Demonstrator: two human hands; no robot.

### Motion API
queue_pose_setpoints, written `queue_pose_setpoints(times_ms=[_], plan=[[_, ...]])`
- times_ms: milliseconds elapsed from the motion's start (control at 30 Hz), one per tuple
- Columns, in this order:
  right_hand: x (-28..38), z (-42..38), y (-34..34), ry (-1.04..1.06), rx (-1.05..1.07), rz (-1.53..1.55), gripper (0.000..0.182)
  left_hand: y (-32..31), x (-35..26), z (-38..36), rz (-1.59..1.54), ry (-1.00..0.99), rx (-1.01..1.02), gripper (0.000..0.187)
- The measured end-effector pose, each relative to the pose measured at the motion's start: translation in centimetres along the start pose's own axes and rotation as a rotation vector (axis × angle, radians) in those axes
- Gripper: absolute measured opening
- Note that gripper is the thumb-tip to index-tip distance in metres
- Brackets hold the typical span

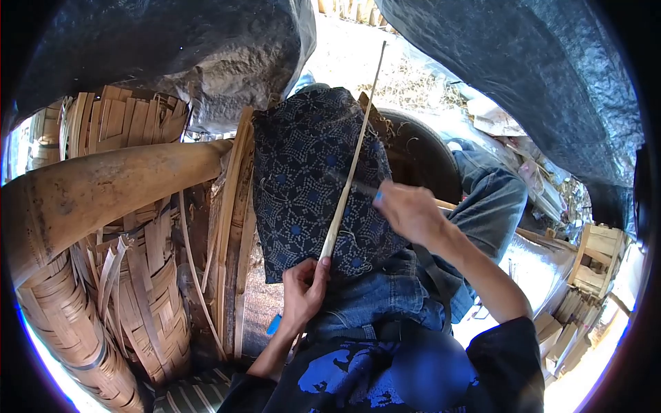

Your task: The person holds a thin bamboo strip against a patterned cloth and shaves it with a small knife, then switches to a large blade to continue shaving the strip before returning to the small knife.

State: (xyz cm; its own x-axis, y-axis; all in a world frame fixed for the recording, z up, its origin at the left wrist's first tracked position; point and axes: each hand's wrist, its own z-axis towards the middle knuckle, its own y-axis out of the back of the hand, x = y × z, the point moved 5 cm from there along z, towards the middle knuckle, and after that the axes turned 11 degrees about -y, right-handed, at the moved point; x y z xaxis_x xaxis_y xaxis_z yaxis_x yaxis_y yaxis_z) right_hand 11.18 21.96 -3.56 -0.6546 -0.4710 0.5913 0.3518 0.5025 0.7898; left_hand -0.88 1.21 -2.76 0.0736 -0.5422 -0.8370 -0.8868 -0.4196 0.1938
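My left hand (pixel 304 294) is closed round the near, thick end of a long pale bamboo strip (pixel 350 172), which slants up and away over my lap and thins to a dark tip. In my right hand (pixel 413 215) is a knife (pixel 358 187), its blade smeared by motion and crossing the strip at mid-length. A bit of blue shows at its handle, mostly hidden by my fingers. Under the strip a dark blue patterned cloth (pixel 303 186) is spread over my thigh and knee.
A thick bamboo pole (pixel 117 193) juts in from the left, above woven bamboo baskets (pixel 76 330). Upright split bamboo (pixel 231 255) stands beside the cloth. Beyond my knee is a round dark-rimmed container (pixel 420 148). Black plastic sheeting (pixel 523 76) hangs overhead; a small wooden frame (pixel 597 260) is at right.
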Motion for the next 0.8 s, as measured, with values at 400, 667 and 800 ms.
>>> queue_pose_setpoints(times_ms=[400,667,800], plan=[[1.2,-0.6,-0.7,0.304,0.159,-0.091,0.024,0.0,0.0,0.1,0.014,0.009,0.012,0.041],[-0.2,1.4,1.1,0.049,-0.016,-0.186,0.025,-0.1,0.3,-0.2,0.017,-0.022,0.012,0.038],[1.0,-0.3,0.0,0.235,-0.002,-0.290,0.025,-0.4,0.0,0.0,0.044,-0.015,-0.012,0.039]])
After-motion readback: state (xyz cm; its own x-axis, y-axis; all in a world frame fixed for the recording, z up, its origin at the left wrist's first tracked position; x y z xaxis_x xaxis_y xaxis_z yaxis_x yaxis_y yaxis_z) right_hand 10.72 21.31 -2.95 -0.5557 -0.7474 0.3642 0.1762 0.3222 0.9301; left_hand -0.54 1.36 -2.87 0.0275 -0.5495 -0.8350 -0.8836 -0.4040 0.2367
